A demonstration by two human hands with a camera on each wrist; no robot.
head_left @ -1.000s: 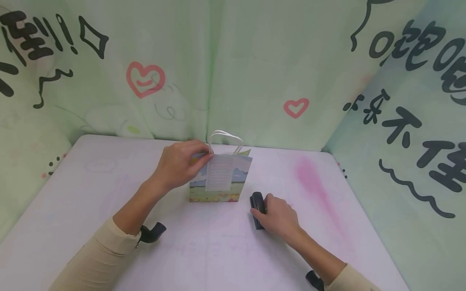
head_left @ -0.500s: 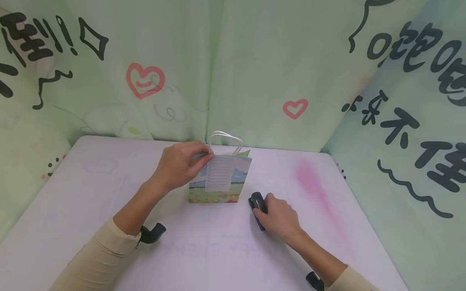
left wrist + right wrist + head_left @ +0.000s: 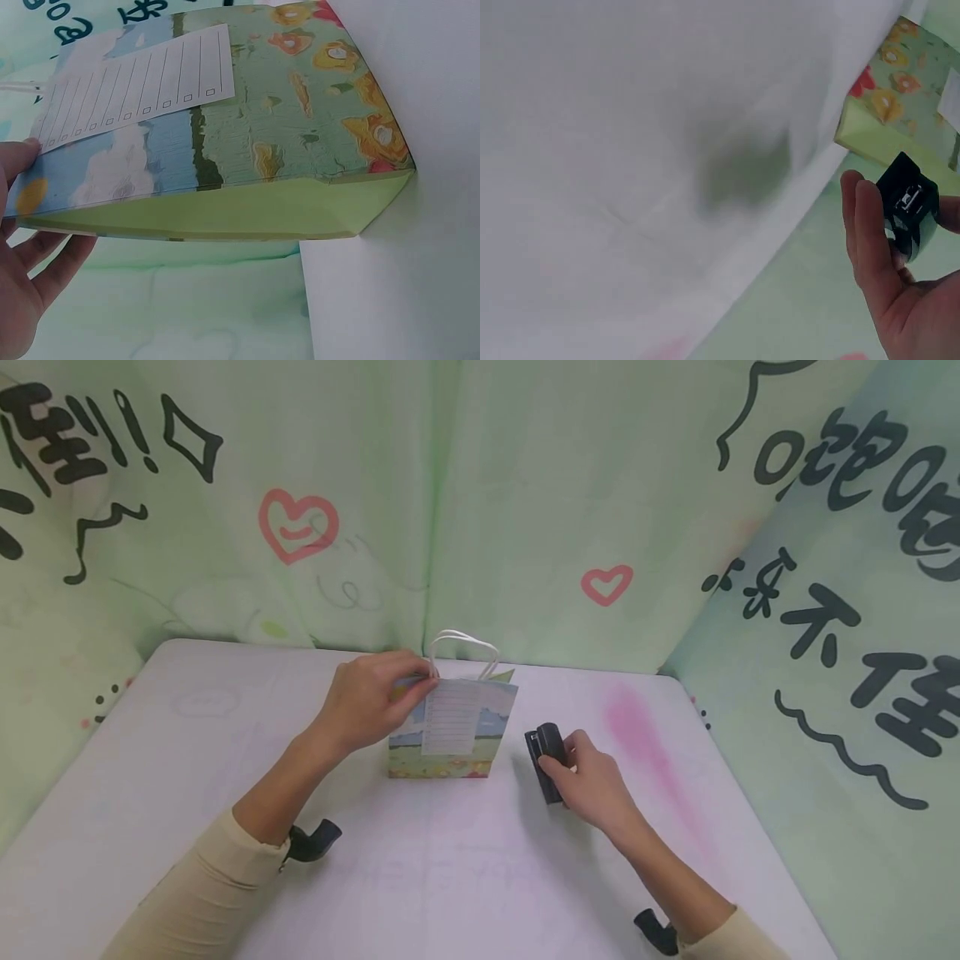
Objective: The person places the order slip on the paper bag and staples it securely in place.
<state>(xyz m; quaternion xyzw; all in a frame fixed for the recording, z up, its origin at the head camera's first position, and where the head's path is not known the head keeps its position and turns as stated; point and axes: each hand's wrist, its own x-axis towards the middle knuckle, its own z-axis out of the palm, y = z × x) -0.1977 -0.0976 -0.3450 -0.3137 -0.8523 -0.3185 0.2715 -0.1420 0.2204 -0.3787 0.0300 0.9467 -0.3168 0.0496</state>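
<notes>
A small paper gift bag with a painted sky and flower meadow stands upright on the table, its white cord handles sticking up. Over its front lies a white lined paper slip with small checkboxes. My left hand pinches the slip and the bag's top edge together at the left; in the left wrist view its thumb is on the slip and the other fingers are behind the bag. To the right of the bag, my right hand grips a black stapler, held above the tabletop.
The white table has a pink smear at the right. Green printed curtains with lettering and hearts enclose its back and sides. Black wrist mounts sit at both cuffs.
My right hand has lifted the stapler off the table and moved it slightly up and to the right. The left hand and the bag stay nearly still.
</notes>
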